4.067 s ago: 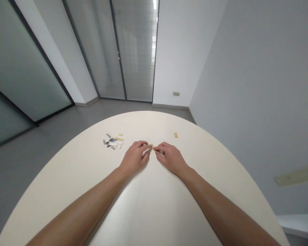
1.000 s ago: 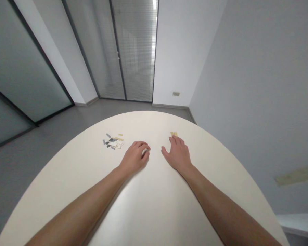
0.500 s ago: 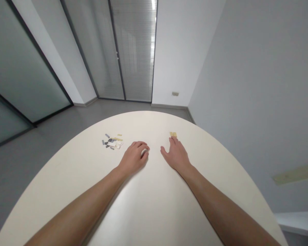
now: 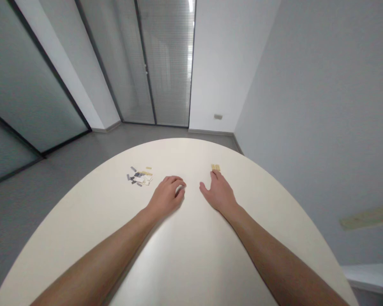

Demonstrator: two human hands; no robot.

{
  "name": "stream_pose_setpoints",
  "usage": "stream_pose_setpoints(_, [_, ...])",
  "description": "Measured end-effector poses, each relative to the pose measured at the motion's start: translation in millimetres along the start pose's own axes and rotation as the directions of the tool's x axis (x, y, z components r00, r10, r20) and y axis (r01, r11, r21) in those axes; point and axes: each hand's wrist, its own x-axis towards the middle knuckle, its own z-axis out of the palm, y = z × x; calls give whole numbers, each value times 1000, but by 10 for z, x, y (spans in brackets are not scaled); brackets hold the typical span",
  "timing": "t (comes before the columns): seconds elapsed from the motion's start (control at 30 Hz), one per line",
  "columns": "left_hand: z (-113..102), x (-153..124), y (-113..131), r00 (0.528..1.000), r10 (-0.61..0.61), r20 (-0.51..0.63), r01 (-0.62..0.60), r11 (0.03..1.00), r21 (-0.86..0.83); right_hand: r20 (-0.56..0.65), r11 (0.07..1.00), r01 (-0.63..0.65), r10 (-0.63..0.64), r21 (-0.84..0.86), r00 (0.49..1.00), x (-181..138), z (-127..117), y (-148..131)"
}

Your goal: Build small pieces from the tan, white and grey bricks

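Observation:
My left hand (image 4: 167,195) rests on the white table (image 4: 191,263), palm down. Its fingers curve loosely and the thumb stands apart from them, with no object visible in the gap. To the right, my right hand (image 4: 219,190) lies open, thumb spread away from the fingers. Its fingertips touch or nearly touch a small group of flat yellow pieces (image 4: 215,167), and they hide the near edge of it. Left of my left hand is a loose pile of small pieces (image 4: 141,178) in white, grey, black and yellow, too small to make out singly.
The round table edge curves in front of me and to both sides. Beyond it are the grey floor (image 4: 83,146), a glass partition with blinds (image 4: 170,76), a white wall with a socket plate (image 4: 218,117), and frosted glass panels (image 4: 28,85) on the left.

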Motion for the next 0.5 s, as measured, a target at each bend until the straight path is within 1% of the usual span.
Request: stream_pose_setpoints(0.5, [1, -3, 6, 1000, -3, -1, 3, 1000, 6, -1, 998, -24, 24, 58, 1000, -2, 20, 12])
